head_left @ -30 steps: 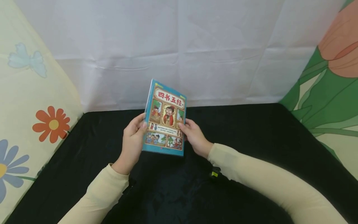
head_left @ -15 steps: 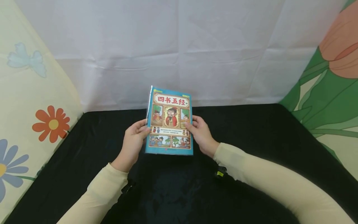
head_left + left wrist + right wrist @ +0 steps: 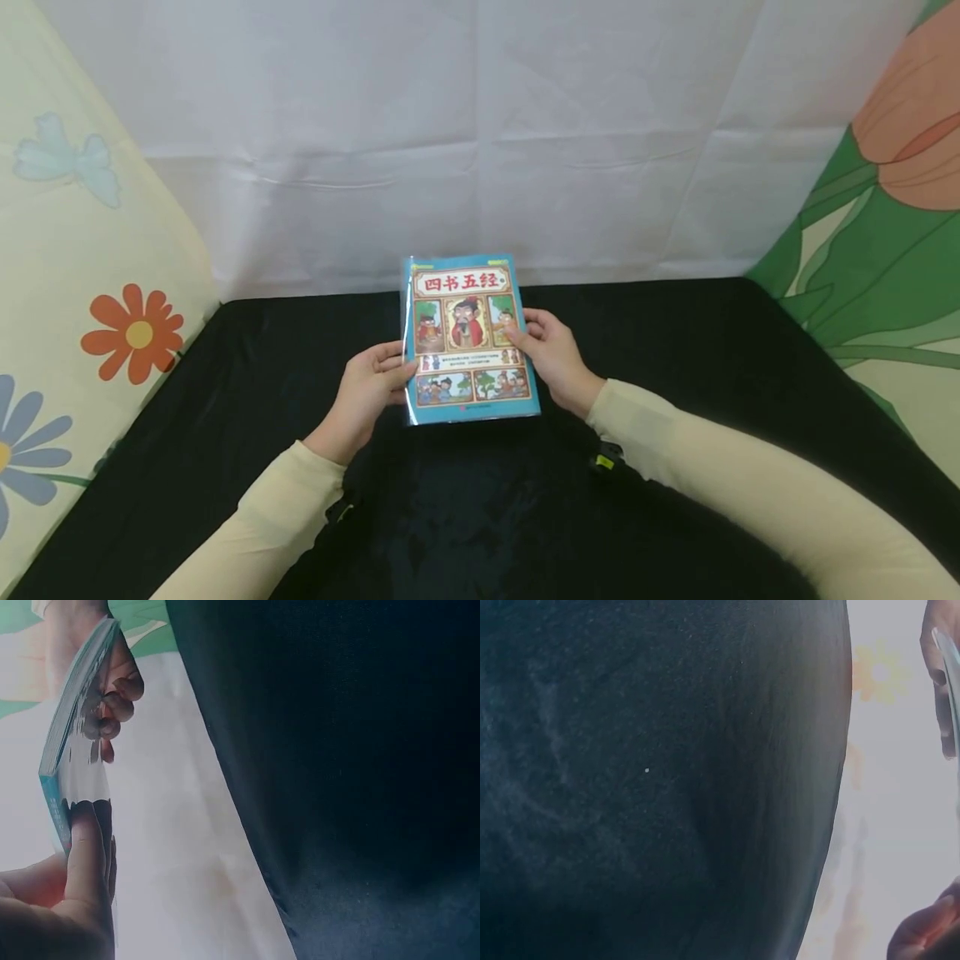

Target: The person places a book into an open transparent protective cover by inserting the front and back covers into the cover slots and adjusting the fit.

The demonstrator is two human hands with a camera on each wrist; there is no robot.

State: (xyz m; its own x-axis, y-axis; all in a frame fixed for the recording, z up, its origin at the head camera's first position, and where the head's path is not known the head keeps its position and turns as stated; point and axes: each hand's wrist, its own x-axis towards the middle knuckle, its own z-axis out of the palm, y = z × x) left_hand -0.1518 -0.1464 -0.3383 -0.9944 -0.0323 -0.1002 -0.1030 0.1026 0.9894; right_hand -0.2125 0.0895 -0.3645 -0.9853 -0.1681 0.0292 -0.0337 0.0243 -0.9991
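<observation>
Both hands hold a book over the bench.
The left hand (image 3: pixel 372 392) pinches the book (image 3: pixel 468 342) at its left edge and the right hand (image 3: pixel 555 360) grips its right edge, grasping it between them above the black bench (image 3: pixel 675 467). Against a second ago, the book has dropped lower and squared up from its tilt, so the cover now faces the person, ready for handling.

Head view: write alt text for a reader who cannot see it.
Two hands hold a blue illustrated book cover-up above a black cloth-covered table, the left hand gripping its left edge and the right hand its right. White sheeting hangs behind, with floral fabric at both sides.
</observation>
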